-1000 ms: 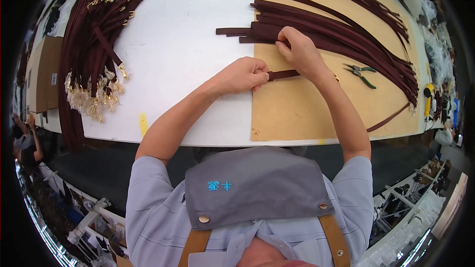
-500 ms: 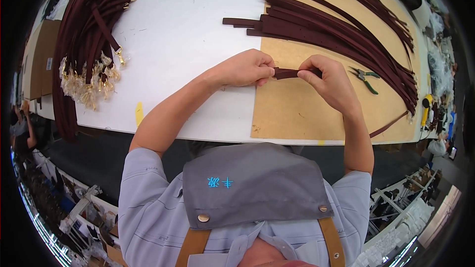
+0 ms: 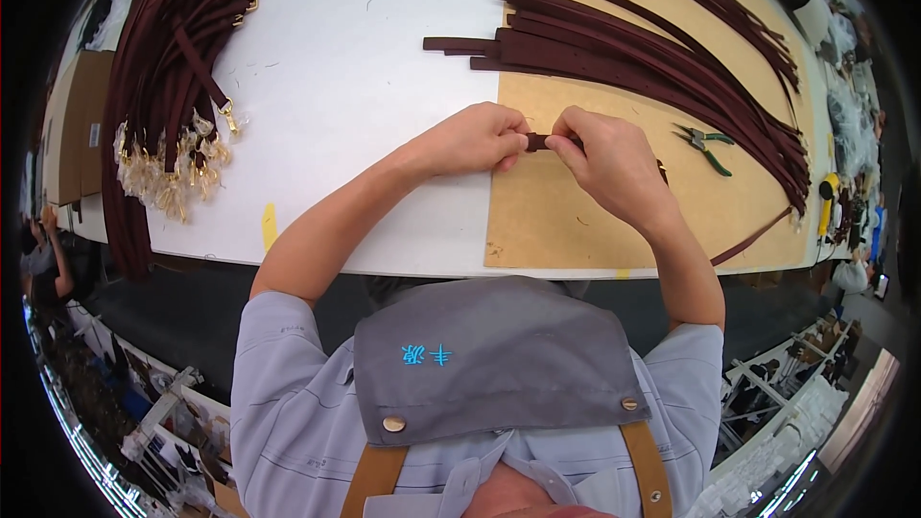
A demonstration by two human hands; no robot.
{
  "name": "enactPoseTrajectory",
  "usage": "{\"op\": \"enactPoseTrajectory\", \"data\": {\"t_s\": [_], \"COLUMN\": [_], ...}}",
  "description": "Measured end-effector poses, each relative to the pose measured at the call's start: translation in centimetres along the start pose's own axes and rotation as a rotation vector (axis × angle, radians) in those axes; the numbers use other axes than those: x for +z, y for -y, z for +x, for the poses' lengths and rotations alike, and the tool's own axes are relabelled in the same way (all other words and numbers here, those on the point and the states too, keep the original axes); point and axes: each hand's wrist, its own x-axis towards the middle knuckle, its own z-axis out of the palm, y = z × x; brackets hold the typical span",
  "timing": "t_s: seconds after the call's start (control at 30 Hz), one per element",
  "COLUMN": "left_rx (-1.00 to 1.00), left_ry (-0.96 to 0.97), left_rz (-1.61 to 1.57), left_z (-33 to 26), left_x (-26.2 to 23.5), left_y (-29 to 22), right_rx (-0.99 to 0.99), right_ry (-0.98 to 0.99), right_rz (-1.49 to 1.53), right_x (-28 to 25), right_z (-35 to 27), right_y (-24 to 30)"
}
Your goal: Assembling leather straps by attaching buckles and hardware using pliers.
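Note:
A dark maroon strap is stretched between my two hands above the edge where brown board meets white tabletop. My left hand pinches one end of it between thumb and fingers. Close beside it, my right hand grips the strap too, leaving only a short piece showing. A small gold-coloured metal part peeks out by my right wrist; I cannot tell what it belongs to. Green-handled pliers lie on the board to the right of my right hand, jaws apart.
Long maroon straps lie across the brown board beyond my hands. At the left is a pile of straps with gold buckles and plastic-wrapped clasps. A cardboard box stands at the far left.
My right hand has slid left along the strap toward my left hand, so less of the strap shows between them. My left hand keeps its pinch.

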Motion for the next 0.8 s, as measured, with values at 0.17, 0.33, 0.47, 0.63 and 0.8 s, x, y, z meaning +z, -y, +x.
{"op": "enactPoseTrajectory", "data": {"t_s": [0.17,0.33,0.47,0.63,0.8], "left_rx": [0.015,0.053,0.054,0.058,0.088], "left_ry": [0.027,0.006,0.013,-0.016,-0.05], "left_rz": [0.095,0.052,0.009,-0.001,0.054], "left_z": [-0.3,-0.4,-0.2,-0.2,-0.5], "left_x": [0.0,0.3,0.7,0.9,1.2], "left_y": [-0.5,0.0,0.2,0.1,-0.2], "right_rx": [0.115,0.142,0.269,0.186,0.194], "right_ry": [0.01,-0.039,-0.065,-0.245,-0.318], "right_rz": [0.075,0.232,0.356,0.312,0.228], "right_x": [0.3,1.3,1.6,3.2,4.2], "right_z": [0.0,-0.4,-0.9,-1.8,-1.9], "right_y": [-0.2,-0.9,-0.6,-0.5,-0.4]}}
